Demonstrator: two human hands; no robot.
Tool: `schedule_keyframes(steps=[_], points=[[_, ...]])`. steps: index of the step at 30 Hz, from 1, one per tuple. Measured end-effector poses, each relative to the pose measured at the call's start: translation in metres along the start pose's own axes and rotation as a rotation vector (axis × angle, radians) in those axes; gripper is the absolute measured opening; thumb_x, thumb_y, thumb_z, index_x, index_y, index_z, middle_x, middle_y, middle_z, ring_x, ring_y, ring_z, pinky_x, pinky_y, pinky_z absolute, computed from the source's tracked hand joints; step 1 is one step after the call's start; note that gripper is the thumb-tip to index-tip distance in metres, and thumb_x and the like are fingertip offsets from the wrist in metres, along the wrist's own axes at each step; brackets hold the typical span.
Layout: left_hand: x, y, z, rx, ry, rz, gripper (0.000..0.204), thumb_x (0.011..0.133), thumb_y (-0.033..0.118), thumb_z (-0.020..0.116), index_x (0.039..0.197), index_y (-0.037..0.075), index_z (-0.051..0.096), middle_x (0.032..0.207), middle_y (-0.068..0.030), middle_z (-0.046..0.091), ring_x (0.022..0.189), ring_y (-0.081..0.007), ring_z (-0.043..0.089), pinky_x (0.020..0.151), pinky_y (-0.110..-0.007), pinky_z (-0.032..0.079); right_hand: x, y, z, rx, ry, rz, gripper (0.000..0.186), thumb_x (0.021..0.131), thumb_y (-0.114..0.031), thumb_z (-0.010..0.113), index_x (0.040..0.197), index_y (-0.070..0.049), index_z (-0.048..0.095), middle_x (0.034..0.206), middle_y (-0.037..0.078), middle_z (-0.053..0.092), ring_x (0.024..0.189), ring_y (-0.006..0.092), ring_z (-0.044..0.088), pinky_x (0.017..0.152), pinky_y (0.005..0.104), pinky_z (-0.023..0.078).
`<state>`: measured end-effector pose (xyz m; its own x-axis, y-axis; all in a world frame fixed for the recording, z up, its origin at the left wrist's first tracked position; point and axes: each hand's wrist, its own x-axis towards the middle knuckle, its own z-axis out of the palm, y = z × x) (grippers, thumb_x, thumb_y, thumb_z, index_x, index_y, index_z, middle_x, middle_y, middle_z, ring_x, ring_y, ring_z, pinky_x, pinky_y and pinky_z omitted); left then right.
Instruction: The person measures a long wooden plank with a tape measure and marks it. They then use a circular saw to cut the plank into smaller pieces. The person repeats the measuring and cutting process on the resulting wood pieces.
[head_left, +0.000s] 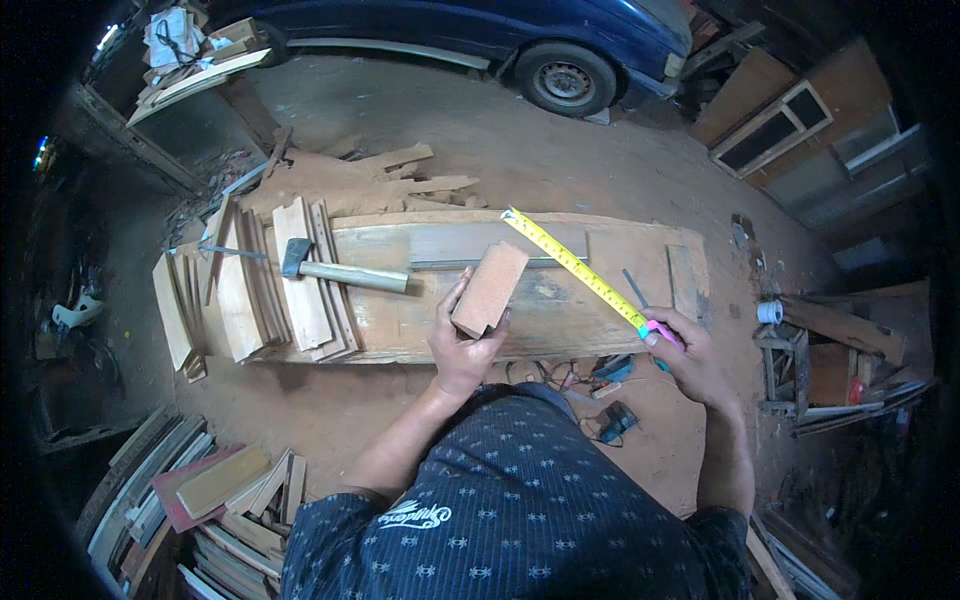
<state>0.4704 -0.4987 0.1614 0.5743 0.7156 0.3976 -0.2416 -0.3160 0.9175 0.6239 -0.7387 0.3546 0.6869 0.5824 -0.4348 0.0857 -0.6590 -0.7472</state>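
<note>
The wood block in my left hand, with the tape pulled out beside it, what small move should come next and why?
Probably lower the wood block flat onto the workbench and slide it under the yellow tape. The left hand holds it tilted up, and the tape, drawn out by the right hand, passes beside its upper end, not along it.

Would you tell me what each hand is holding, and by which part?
Left hand grips the wooden block by its near end; right hand holds the tape measure by its case.

A small rectangular wood block, reddish-brown and flat, is tilted on the long plank desk, gripped at its lower end. A yellow tape measure stretches diagonally beside it, its pink case at the lower right.
</note>
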Motion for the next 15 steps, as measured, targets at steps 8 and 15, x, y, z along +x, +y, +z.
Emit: schedule_keyframes(steps=[8, 15], points=[[0.004, 0.009, 0.013, -0.076, 0.043, -0.090, 0.076, 0.080, 0.001, 0.085, 0.141, -0.006, 0.042, 0.143, -0.0226, 0.056, 0.129, -0.0278, 0.058, 0.109, -0.039, 0.049, -0.034, -0.033, -0.005, -0.326, 0.041, -0.233, 0.036, 0.092, -0.018, 0.071, 0.124, -0.002, 0.066, 0.108, 0.015, 0.071, 0.100, 0.0268, 0.068, 0.089, 0.0373, 0.052], [0.000, 0.013, -0.001, -0.117, -0.087, -0.070, 0.077, 0.079, 0.002, 0.085, 0.142, -0.004, 0.041, 0.142, -0.0203, 0.055, 0.130, -0.0283, 0.056, 0.110, -0.040, 0.046, -0.027, -0.003, -0.006, -0.298, 0.109, -0.268, 0.035, 0.092, -0.018, 0.071, 0.123, -0.003, 0.066, 0.109, 0.015, 0.070, 0.100, 0.0267, 0.068, 0.089, 0.0367, 0.052]])
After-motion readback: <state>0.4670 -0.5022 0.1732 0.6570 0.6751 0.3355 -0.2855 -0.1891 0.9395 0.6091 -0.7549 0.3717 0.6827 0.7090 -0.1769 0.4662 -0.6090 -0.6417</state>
